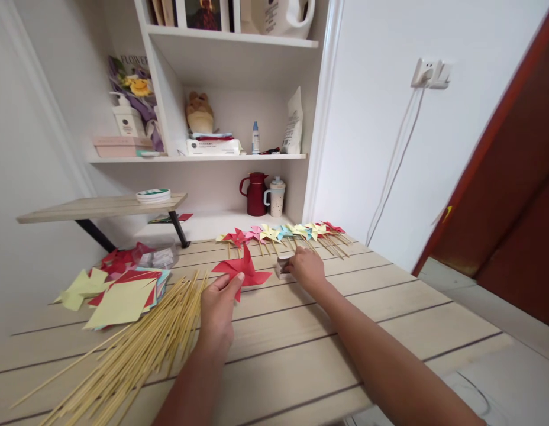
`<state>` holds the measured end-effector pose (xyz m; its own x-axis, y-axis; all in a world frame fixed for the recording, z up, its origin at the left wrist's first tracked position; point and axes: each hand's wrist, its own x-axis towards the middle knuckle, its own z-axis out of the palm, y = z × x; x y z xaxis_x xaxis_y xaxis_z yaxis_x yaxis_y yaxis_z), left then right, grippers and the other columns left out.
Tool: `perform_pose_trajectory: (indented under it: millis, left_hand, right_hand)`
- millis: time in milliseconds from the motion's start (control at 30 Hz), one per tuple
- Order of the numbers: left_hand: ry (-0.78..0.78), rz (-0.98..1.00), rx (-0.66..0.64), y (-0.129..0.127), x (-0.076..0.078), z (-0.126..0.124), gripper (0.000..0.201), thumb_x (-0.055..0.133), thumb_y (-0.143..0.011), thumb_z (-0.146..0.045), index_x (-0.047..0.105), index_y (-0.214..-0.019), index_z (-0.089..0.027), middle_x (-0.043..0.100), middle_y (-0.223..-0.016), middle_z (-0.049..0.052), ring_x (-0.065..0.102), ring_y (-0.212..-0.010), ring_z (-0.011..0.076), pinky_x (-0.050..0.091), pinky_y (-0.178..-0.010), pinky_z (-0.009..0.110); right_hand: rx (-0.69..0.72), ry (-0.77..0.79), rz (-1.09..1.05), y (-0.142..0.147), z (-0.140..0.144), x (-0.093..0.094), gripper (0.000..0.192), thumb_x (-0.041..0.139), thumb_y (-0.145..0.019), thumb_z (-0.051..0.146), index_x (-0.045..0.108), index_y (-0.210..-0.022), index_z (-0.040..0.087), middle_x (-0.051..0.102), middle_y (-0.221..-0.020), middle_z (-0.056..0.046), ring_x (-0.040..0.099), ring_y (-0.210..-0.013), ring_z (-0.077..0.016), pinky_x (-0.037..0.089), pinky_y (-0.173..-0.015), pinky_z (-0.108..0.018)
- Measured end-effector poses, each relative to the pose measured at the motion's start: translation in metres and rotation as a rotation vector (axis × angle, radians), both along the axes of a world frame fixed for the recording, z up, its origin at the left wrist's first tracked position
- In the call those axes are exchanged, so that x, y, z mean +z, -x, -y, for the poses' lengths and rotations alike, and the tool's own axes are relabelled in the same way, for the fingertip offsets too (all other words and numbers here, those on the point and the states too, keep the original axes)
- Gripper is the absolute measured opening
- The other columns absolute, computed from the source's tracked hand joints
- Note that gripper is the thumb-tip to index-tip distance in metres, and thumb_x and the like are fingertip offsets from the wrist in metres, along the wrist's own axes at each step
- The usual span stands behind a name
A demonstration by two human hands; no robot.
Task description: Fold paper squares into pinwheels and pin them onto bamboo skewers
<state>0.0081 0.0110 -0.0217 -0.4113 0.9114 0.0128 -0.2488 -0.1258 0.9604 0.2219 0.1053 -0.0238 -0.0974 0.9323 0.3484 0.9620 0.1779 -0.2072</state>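
Observation:
My left hand [219,307] pinches the near edge of a red paper pinwheel [242,271] lying flat on the wooden table [301,349]. My right hand [306,267] reaches to a small box [281,267] just right of the pinwheel, fingers touching it. A row of finished pinwheels on sticks [283,234] in red, pink, yellow and blue lies beyond both hands. A loose pile of bamboo skewers [141,343] spreads out at my left forearm.
Stacked coloured paper squares [123,293] and red scraps [121,257] lie at the left. A raised wooden shelf [101,207] stands behind them. White shelving holds a red jug [255,193], a cup [277,196] and a plush toy [199,112]. A dark red door [509,195] is at the right.

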Motion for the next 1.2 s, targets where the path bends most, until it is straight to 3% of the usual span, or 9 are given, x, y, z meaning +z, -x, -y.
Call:
perform_pose_trajectory:
  millis: [167, 367, 567, 800, 967, 1067, 1200]
  left_hand:
    - [0.007, -0.007, 0.004, 0.000, 0.002, 0.002, 0.026, 0.085, -0.060, -0.037, 0.067, -0.068, -0.019, 0.058, -0.061, -0.005, 0.055, -0.064, 0.0133, 0.039, -0.062, 0.026]
    - [0.005, -0.004, 0.003, -0.001, 0.004, 0.003, 0.028, 0.084, -0.060, -0.039, 0.069, -0.071, -0.018, 0.059, -0.062, -0.004, 0.054, -0.063, 0.0126, 0.037, -0.059, 0.025]
    - [-0.010, 0.014, -0.001, -0.001, 0.006, 0.005, 0.029, 0.085, -0.059, -0.037, 0.074, -0.078, -0.018, 0.065, -0.069, -0.001, 0.056, -0.066, 0.0132, 0.038, -0.060, 0.025]
    - [-0.009, 0.028, 0.001, -0.002, 0.006, 0.004, 0.026, 0.084, -0.061, -0.036, 0.073, -0.077, -0.017, 0.064, -0.067, -0.002, 0.054, -0.065, 0.0122, 0.037, -0.060, 0.024]
    - [-0.046, 0.057, -0.038, -0.002, 0.005, 0.004, 0.026, 0.084, -0.062, -0.036, 0.073, -0.077, -0.018, 0.060, -0.063, -0.004, 0.056, -0.068, 0.0129, 0.039, -0.065, 0.024]
    - [-0.069, 0.063, -0.051, -0.001, 0.004, 0.003, 0.025, 0.084, -0.062, -0.035, 0.073, -0.077, -0.017, 0.060, -0.063, -0.004, 0.057, -0.069, 0.0133, 0.040, -0.066, 0.025]
    - [-0.053, 0.074, -0.020, -0.001, 0.005, 0.003, 0.026, 0.085, -0.061, -0.033, 0.073, -0.078, -0.017, 0.062, -0.065, -0.003, 0.058, -0.068, 0.0129, 0.041, -0.066, 0.025]
  right_hand:
    - [0.003, 0.036, -0.003, 0.001, -0.002, -0.003, 0.013, 0.068, -0.082, 0.023, 0.080, -0.076, 0.020, 0.069, -0.096, -0.012, 0.063, -0.090, -0.0231, 0.040, -0.072, -0.031]
    - [0.023, 0.063, -0.152, -0.004, -0.006, -0.007, 0.014, 0.066, -0.079, 0.020, 0.079, -0.074, 0.020, 0.071, -0.092, -0.009, 0.063, -0.080, -0.0199, 0.036, -0.061, -0.028]
    - [0.058, 0.118, -0.390, -0.012, -0.006, -0.007, 0.022, 0.060, -0.082, 0.026, 0.073, -0.066, 0.017, 0.066, -0.061, -0.001, 0.059, -0.060, -0.0150, 0.037, -0.055, -0.025]
    - [0.050, 0.096, -0.512, -0.015, 0.002, 0.003, 0.022, 0.058, -0.081, 0.027, 0.069, -0.066, 0.016, 0.064, -0.064, -0.003, 0.059, -0.064, -0.0173, 0.039, -0.058, -0.026]
    - [0.211, 0.080, -0.477, -0.004, 0.027, 0.017, 0.018, 0.058, -0.083, 0.024, 0.072, -0.076, 0.017, 0.066, -0.090, -0.005, 0.060, -0.082, -0.0173, 0.044, -0.074, -0.026]
    - [0.351, 0.192, -0.418, 0.008, 0.040, 0.015, 0.013, 0.062, -0.077, 0.016, 0.072, -0.070, 0.019, 0.067, -0.083, -0.003, 0.061, -0.079, -0.0162, 0.043, -0.072, -0.024]
    - [0.391, 0.350, -0.347, 0.015, 0.041, 0.004, 0.015, 0.064, -0.071, 0.010, 0.071, -0.062, 0.019, 0.070, -0.071, -0.002, 0.060, -0.068, -0.0161, 0.039, -0.062, -0.025]
